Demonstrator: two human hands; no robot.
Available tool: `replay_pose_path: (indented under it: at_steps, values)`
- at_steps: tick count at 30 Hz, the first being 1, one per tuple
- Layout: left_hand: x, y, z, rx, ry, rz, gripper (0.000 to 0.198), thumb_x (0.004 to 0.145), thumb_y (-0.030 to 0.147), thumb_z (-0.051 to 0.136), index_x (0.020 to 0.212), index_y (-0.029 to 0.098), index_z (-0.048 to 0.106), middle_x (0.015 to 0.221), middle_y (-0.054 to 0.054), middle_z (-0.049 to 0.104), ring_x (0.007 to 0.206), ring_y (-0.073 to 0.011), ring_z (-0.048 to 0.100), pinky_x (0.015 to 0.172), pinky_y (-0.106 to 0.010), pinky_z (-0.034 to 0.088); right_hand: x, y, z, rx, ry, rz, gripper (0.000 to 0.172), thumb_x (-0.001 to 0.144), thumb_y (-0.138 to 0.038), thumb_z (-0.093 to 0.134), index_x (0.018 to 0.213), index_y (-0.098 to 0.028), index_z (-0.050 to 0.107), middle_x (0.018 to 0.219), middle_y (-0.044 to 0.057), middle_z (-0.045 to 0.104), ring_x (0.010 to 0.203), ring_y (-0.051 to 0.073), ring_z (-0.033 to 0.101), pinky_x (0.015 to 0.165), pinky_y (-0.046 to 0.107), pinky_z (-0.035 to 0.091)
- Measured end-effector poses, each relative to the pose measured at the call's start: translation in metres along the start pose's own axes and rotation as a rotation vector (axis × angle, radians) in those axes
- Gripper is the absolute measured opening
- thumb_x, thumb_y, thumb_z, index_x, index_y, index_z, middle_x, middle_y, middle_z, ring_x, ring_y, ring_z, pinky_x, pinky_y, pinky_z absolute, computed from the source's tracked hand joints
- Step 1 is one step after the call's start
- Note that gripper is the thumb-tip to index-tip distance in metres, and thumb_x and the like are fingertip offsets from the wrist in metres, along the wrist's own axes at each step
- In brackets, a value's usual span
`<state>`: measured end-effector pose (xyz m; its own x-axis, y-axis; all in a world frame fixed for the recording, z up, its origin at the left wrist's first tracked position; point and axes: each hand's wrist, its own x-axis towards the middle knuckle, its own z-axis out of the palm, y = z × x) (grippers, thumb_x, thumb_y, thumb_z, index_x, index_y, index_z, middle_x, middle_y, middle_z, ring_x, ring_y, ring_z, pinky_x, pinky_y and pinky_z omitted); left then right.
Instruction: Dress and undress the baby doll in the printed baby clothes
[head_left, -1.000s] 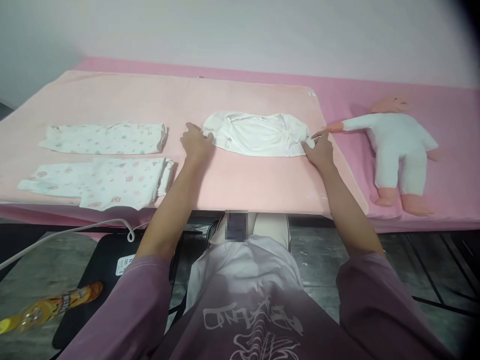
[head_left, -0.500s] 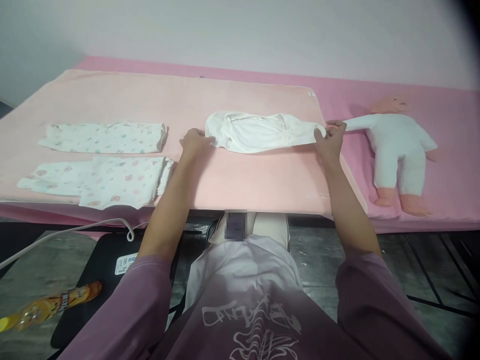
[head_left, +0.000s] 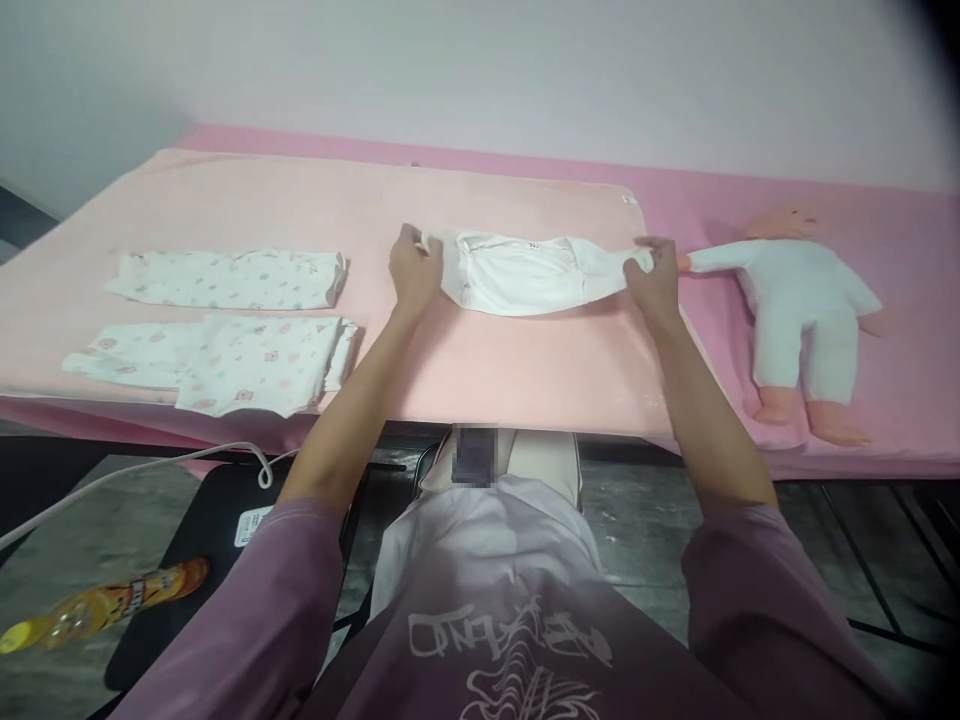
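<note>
White shirt [head_left: 523, 278] spans the gap between two bare hands, over the peach mat [head_left: 510, 380] on the pink-covered desk [head_left: 915, 300]. Left hand [head_left: 415, 268]: grip clamped on the shirt's left end, thumb and fingers pinching cloth. Right hand [head_left: 654, 282]: grip clamped on the opposite end, near the mat's right edge. Both ends look raised; cannot tell whether the middle touches the mat.

Right of the mat, a doll [head_left: 806, 285] in a white suit lies on the pink cover, one arm stretched toward the right hand. Left of the shirt, two patterned garments: the farther one [head_left: 232, 280] flat and narrow, the nearer one [head_left: 255, 360] wider, beside the left forearm. Below, lower left: a yellow-capped bottle [head_left: 105, 605] and a white cable [head_left: 150, 465].
</note>
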<state>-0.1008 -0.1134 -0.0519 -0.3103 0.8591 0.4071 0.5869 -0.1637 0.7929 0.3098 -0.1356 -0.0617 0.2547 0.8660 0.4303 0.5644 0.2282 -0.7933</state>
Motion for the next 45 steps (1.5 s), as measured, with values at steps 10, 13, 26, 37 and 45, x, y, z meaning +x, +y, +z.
replay_pose_path:
  at_steps: [10,13,26,37,45]
  values:
    - [-0.059,0.048,0.019,0.224,-0.491,0.6,0.04,0.1,0.05,0.07,0.127,0.022,0.058,0.137,-0.019,0.062,0.132,-0.0433,0.055,0.111,-0.057,0.043,-0.051,-0.076,0.05,-0.244,-0.477,-0.518,0.066,0.096,-0.044,0.068,0.156,-0.026,0.045,0.137,0.014,0.061,0.126,0.039,0.058,0.115,0.059,0.049]
    - [-0.074,0.03,-0.001,0.273,-0.524,0.483,0.05,0.097,0.05,0.073,0.135,0.023,0.057,0.145,-0.02,0.056,0.139,-0.0477,0.048,0.114,-0.059,0.039,-0.07,-0.049,0.039,-0.386,-0.445,-0.434,0.06,0.094,-0.043,0.067,0.147,-0.02,0.053,0.135,0.02,0.058,0.128,0.045,0.054,0.115,0.065,0.045]
    - [-0.06,0.014,-0.008,0.142,-0.515,-0.006,0.031,0.097,0.031,0.064,0.126,0.023,0.054,0.102,-0.006,0.072,0.11,-0.0322,0.067,0.113,-0.052,0.042,-0.082,-0.037,0.024,-0.338,-0.361,-0.115,0.048,0.088,-0.034,0.062,0.133,-0.023,0.051,0.098,0.009,0.069,0.088,0.035,0.065,0.087,0.048,0.051]
    - [-0.096,0.043,-0.108,0.264,-0.769,-0.002,0.046,0.09,0.055,0.076,0.126,0.03,0.063,0.099,-0.007,0.079,0.094,-0.0354,0.074,0.087,-0.046,0.054,-0.133,-0.135,-0.067,-0.351,-0.813,-0.118,0.071,0.089,-0.047,0.075,0.154,-0.037,0.049,0.093,0.005,0.072,0.079,0.033,0.069,0.069,0.046,0.054]
    - [-0.016,-0.004,-0.072,0.427,-0.44,0.169,0.048,0.095,0.048,0.063,0.134,0.021,0.063,0.15,-0.021,0.058,0.146,-0.0454,0.045,0.123,-0.06,0.035,-0.068,-0.052,-0.059,-0.322,-0.441,-0.156,0.049,0.099,-0.062,0.067,0.131,-0.025,0.07,0.134,0.016,0.07,0.115,0.037,0.069,0.099,0.059,0.058]
